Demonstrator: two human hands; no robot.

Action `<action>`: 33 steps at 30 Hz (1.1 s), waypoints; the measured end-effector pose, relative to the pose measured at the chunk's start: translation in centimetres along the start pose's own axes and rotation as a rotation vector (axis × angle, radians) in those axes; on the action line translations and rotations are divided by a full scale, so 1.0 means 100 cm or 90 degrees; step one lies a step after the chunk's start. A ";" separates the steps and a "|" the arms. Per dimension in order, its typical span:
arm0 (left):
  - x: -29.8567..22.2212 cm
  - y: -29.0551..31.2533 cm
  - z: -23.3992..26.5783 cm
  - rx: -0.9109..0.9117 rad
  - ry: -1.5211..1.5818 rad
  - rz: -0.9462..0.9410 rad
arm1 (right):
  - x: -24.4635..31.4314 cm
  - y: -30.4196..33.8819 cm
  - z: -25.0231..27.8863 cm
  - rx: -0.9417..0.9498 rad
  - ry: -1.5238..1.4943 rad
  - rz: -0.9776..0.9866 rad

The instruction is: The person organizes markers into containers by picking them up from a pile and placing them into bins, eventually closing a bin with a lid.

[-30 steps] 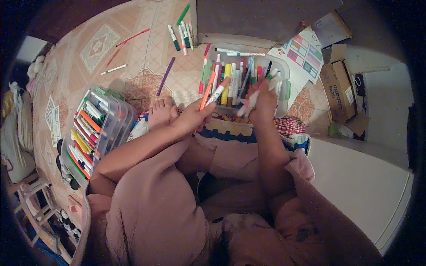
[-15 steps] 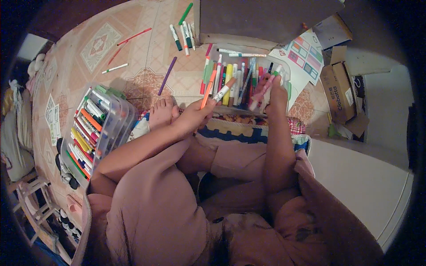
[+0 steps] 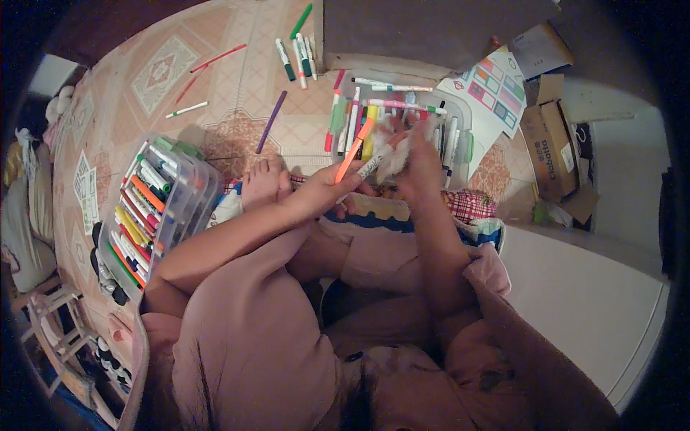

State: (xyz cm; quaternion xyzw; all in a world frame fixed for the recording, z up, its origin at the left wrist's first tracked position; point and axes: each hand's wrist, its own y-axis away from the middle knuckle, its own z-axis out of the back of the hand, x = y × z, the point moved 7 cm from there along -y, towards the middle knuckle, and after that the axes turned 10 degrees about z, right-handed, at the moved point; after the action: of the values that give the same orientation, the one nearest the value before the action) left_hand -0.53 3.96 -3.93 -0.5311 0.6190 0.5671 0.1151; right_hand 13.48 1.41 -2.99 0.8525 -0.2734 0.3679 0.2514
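orange marker (image 3: 353, 150) pinched in the closed left hand (image 3: 327, 190), blurred right hand (image 3: 413, 161) just beside, grip unclear, perhaps around markers

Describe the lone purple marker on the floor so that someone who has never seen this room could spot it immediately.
Start at the clear box of markers by the person's left side. On the patterned floor tiles beyond it lies the purple marker, slanted and alone. Its neighbours are green, white or red; it is the only wholly purple one.

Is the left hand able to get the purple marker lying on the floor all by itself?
Probably yes. The purple marker lies alone on bare tile, with nothing over it, just beyond the left hand. But that hand already holds an orange marker, so grabbing another would be awkward.
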 end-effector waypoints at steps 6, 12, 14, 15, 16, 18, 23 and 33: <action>0.006 -0.003 -0.005 -0.014 -0.064 0.057 | 0.008 0.007 0.003 -0.030 0.061 0.061; 0.004 0.000 -0.001 -0.049 -0.208 -0.029 | 0.008 0.008 0.000 -0.058 -0.009 0.093; 0.001 0.002 -0.002 -0.051 -0.183 -0.015 | 0.006 0.024 -0.014 -0.058 0.089 0.072; 0.000 0.003 -0.004 -0.039 -0.155 0.003 | -0.001 0.032 -0.018 -0.040 0.095 0.055; 0.000 0.003 -0.005 -0.028 -0.126 0.021 | -0.010 0.040 -0.019 -0.018 0.101 0.037; -0.006 0.006 -0.004 -0.074 -0.105 0.040 | -0.017 0.047 -0.022 -0.003 0.090 0.018; 0.001 -0.004 0.001 -0.068 -0.078 0.008 | -0.013 0.028 -0.006 0.068 0.366 -0.054; 0.017 -0.015 0.016 -0.039 -0.055 -0.042 | 0.078 -0.025 0.057 0.023 1.184 0.374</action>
State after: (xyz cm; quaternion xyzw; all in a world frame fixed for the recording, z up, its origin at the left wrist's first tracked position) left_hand -0.80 4.68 -6.57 -0.5296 0.5777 0.6042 0.1440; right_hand 22.41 -2.57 -1.06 0.1234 -0.1620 0.9461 0.2518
